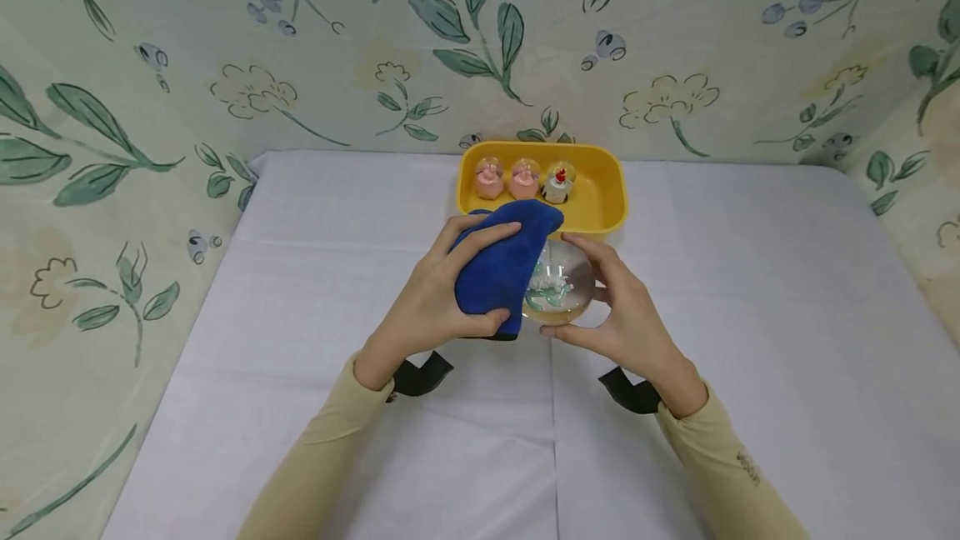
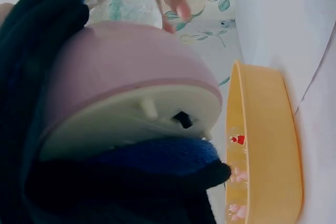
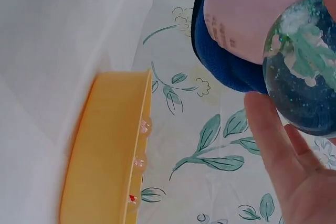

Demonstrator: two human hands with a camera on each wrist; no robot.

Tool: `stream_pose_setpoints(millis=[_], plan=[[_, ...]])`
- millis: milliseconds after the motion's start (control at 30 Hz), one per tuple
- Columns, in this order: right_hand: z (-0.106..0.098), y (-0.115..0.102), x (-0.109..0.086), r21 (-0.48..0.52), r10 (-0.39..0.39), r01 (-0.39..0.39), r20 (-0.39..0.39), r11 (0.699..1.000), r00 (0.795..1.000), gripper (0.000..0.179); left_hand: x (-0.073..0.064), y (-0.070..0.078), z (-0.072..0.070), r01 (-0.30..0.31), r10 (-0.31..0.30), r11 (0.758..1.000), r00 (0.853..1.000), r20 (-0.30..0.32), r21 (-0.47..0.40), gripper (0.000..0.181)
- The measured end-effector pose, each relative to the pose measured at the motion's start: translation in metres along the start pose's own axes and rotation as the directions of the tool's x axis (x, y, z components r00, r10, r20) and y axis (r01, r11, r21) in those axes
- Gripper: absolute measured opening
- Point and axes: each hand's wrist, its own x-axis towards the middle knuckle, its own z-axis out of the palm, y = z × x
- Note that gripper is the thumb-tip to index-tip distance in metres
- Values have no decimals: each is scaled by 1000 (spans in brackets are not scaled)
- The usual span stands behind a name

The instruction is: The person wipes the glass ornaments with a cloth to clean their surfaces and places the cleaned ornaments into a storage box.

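Observation:
A snow globe [image 1: 558, 282] with green and white figures inside its clear ball is held sideways between the two hands. Its pink base [image 2: 136, 61] points left, with a cream underside that has a small dark opening. The left hand [image 1: 431, 294] grips this base through a blue cloth [image 1: 498, 265], which wraps round it and hides it in the head view. From the other side, the right hand [image 1: 626, 319] holds the clear ball between thumb and fingers. Glitter floats in the ball in the right wrist view.
Just beyond the hands stands a yellow tray [image 1: 617, 207] on a white-covered table [image 1: 337, 290]. In it are two small pink domed figures [image 1: 490, 179] and a white one with a red top [image 1: 558, 182]. A leaf-patterned cloth [image 1: 315, 48] hangs behind.

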Motion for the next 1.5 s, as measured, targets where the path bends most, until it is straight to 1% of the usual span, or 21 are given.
stream_pose_setpoints(millis=[67, 133, 200, 267, 367, 433, 500, 567, 600, 667, 733, 800, 867, 967, 1067, 1133, 1200, 1300, 1367, 1433, 1500], plan=[[-2, 1, 2, -53, -75, 74, -2, 996, 997, 108, 0, 1, -1, 1, -1, 1000, 1000, 8, -14, 80], [-3, 2, 4, -63, -125, 125, 2, 990, 992, 109, 0, 1, 0, 3, -3, 1000, 1000, 9, -15, 80], [-2, 4, 5, -53, -152, 151, -10, 987, 988, 108, -1, 1, 2, 4, -4, 1000, 1000, 3, 3, 81], [0, 5, 4, -42, -139, 137, -48, 990, 989, 102, -1, 1, 6, -2, 2, 999, 1000, -10, 46, 82], [6, 7, 2, -37, -50, 45, -153, 998, 987, 91, -1, 1, 13, -19, 24, 992, 999, -41, 123, 83], [11, 6, 1, -19, 48, -53, -218, 998, 975, 85, 0, 1, 18, -25, 36, 987, 997, -63, 157, 84], [15, 4, 0, -4, 138, -144, -256, 990, 957, 81, 0, 1, 20, -22, 36, 987, 996, -83, 160, 83], [17, 1, 0, 15, 203, -206, -253, 978, 946, 80, 0, -1, 21, -9, 21, 990, 996, -90, 137, 82], [17, 0, 0, 29, 223, -223, -235, 975, 946, 81, 0, -2, 21, 2, 9, 993, 996, -90, 120, 82], [15, -2, 0, 57, 233, -226, -170, 972, 958, 87, -1, -4, 19, 31, -24, 997, 996, -89, 70, 81], [12, -3, 0, 83, 202, -194, -91, 977, 975, 93, -2, -7, 16, 55, -54, 998, 995, -87, 12, 80], [9, -2, 0, 100, 139, -136, -24, 986, 990, 102, -3, -9, 12, 69, -72, 997, 994, -78, -42, 80], [5, -1, 1, 88, 62, -62, 12, 994, 998, 107, -3, -10, 8, 70, -75, 994, 995, -65, -80, 80], [1, 2, 4, -6, -43, 43, 5, 999, 999, 108, -2, -9, 5, 55, -60, 993, 998, -36, -107, 79], [-1, 5, 6, -51, -114, 113, -14, 992, 993, 106, -2, -7, 4, 44, -46, 992, 999, -16, -115, 79], [-2, 6, 6, -37, -148, 146, -31, 989, 989, 107, -2, -5, 5, 41, -42, 993, 999, -10, -109, 79], [0, 8, 6, 11, -152, 153, -58, 988, 987, 107, -3, -4, 6, 36, -37, 996, 999, -14, -82, 80], [7, 8, 3, 97, -97, 110, -137, 989, 986, 96, -3, -1, 11, 17, -17, 1000, 999, -43, -16, 82], [11, 6, 2, 158, 5, 26, -194, 987, 981, 86, -3, 2, 14, 3, -1, 1000, 998, -62, 30, 82], [15, 2, 0, 214, 120, -69, -237, 974, 964, 76, -3, 4, 16, -8, 12, 998, 997, -75, 61, 83], [17, -4, -1, 258, 231, -168, -238, 951, 943, 70, -2, 5, 17, -11, 16, 998, 996, -82, 68, 84]])
